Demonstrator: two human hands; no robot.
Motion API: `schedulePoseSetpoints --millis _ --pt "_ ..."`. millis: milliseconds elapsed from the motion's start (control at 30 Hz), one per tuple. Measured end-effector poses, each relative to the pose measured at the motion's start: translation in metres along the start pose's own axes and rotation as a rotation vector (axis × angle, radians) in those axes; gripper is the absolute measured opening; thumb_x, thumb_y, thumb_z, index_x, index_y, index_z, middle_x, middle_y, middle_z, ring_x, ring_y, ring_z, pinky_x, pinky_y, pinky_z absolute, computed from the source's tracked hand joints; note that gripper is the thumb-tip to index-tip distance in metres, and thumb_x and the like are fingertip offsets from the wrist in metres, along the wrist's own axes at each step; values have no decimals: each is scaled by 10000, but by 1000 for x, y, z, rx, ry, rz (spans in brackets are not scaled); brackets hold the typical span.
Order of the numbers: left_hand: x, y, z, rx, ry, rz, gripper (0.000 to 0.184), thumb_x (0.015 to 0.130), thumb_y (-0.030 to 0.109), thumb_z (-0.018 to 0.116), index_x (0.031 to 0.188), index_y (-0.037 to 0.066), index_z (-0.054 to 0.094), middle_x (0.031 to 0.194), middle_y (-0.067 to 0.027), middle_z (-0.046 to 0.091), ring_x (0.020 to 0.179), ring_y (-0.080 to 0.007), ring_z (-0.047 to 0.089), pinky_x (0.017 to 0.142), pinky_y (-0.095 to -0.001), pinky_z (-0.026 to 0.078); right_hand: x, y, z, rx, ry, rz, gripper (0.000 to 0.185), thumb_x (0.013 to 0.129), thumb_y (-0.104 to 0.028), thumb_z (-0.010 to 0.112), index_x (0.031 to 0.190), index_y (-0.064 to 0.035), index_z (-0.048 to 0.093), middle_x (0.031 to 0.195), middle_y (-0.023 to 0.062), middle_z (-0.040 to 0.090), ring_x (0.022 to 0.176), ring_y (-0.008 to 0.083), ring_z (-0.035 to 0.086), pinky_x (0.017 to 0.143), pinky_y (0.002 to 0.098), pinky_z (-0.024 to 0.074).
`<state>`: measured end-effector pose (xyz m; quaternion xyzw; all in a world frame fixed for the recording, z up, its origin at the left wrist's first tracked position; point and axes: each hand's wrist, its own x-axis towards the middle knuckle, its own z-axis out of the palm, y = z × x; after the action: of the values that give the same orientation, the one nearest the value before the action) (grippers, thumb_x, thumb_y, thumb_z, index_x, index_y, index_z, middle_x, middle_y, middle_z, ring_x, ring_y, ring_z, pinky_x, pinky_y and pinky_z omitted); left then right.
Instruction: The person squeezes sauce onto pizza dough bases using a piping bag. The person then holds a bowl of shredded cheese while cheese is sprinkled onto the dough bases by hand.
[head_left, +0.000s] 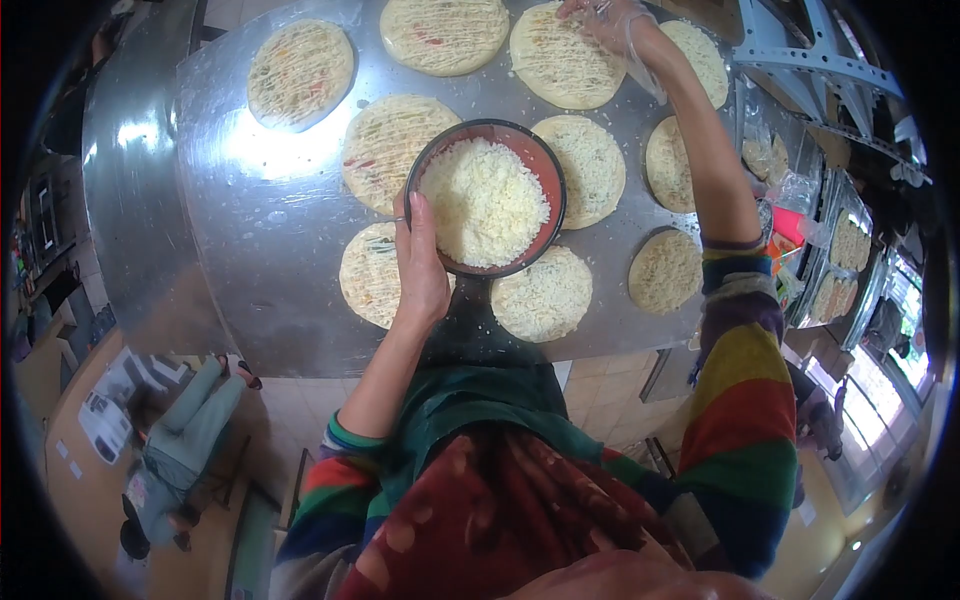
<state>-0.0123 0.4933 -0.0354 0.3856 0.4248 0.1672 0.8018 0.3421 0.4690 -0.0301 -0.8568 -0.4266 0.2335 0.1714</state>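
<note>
My left hand [424, 268] grips the near left rim of a round bowl [549, 172] with a dark edge and reddish inside, thumb over the rim. White grated cheese [485, 205] is heaped in it. At the top, my right hand [608, 28], in a clear plastic glove, is over a round pizza [565, 65] streaked with pale sauce. Its fingers are drawn together and pointing down; what they hold, if anything, is hidden. Beside the bowl lie a cheese-covered pizza [580, 170] and a sauce-striped pizza [392, 145]. Another cheese-covered pizza [543, 295] is just below the bowl.
Several more pizzas lie on the shiny metal table [250, 240], one pizza [300, 75] at the far left. A metal rack [820, 75] and a pink object [788, 225] are at the right. Another person [180, 450] is at the lower left, away from the table.
</note>
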Motion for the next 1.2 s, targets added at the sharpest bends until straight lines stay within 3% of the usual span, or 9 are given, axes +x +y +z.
schedulePoseSetpoints --millis 267,367,467,567,767,867,967,1067,1200 --pt "-2 1 -3 13 23 -10 598 987 471 388 1388 30 332 1377 -105 426 1263 -196 431 1059 -361 361 -6 25 -10 152 137 -150 153 803 -115 632 902 -2 661 765 140 662 707 241 594 676 358 486" --pt "-1 2 -5 14 22 -7 604 986 474 388 1390 30 330 1381 -107 423 1265 -197 428 1060 -359 359 -17 31 -20 85 26 -10 160 799 -98 635 902 23 649 808 141 665 721 235 583 671 361 481" --pt "0 3 -4 1 22 -12 609 985 478 385 1390 27 330 1383 -110 422 1264 -199 432 1059 -360 361 -21 59 -8 125 -80 53 211 932 -208 562 1068 -78 656 787 26 580 663 119 524 631 271 478" --pt "1 4 -4 -7 15 -12 614 986 482 379 1389 21 329 1381 -112 426 1263 -201 436 1057 -361 363 -20 58 7 271 209 -22 149 800 -86 623 893 27 649 809 128 665 728 232 582 675 359 480" --pt "1 8 -4 -24 4 -9 610 989 480 369 1383 15 337 1372 -112 435 1256 -198 442 1053 -362 365 -8 5 -1 372 73 71 170 787 -23 552 922 4 651 849 149 667 761 266 615 700 365 490" --pt "0 11 -4 -45 24 -17 605 989 478 370 1379 16 343 1368 -109 439 1251 -196 447 1052 -360 364 10 1 5 -121 -14 -181 193 805 -50 530 950 12 640 946 202 652 831 308 629 733 390 495" --pt "-2 11 -3 -71 48 -27 601 990 477 370 1377 18 347 1360 -107 448 1247 -194 449 1052 -358 361 -7 -38 2 -69 -48 62 196 828 -88 507 934 19 633 956 230 634 852 346 617 760 413 481" --pt "-2 12 -4 -84 57 -39 595 991 473 370 1374 18 352 1357 -106 454 1247 -194 450 1054 -358 360 -10 -15 27 -9 142 -277 188 846 -96 495 916 12 632 925 230 627 873 346 605 765 413 468" --pt "-1 11 -6 -69 52 -28 594 992 469 371 1373 14 356 1361 -108 453 1248 -196 452 1054 -357 361 -24 -25 26 -17 76 -276 189 872 -133 492 883 -5 630 902 223 612 872 326 594 770 404 450"
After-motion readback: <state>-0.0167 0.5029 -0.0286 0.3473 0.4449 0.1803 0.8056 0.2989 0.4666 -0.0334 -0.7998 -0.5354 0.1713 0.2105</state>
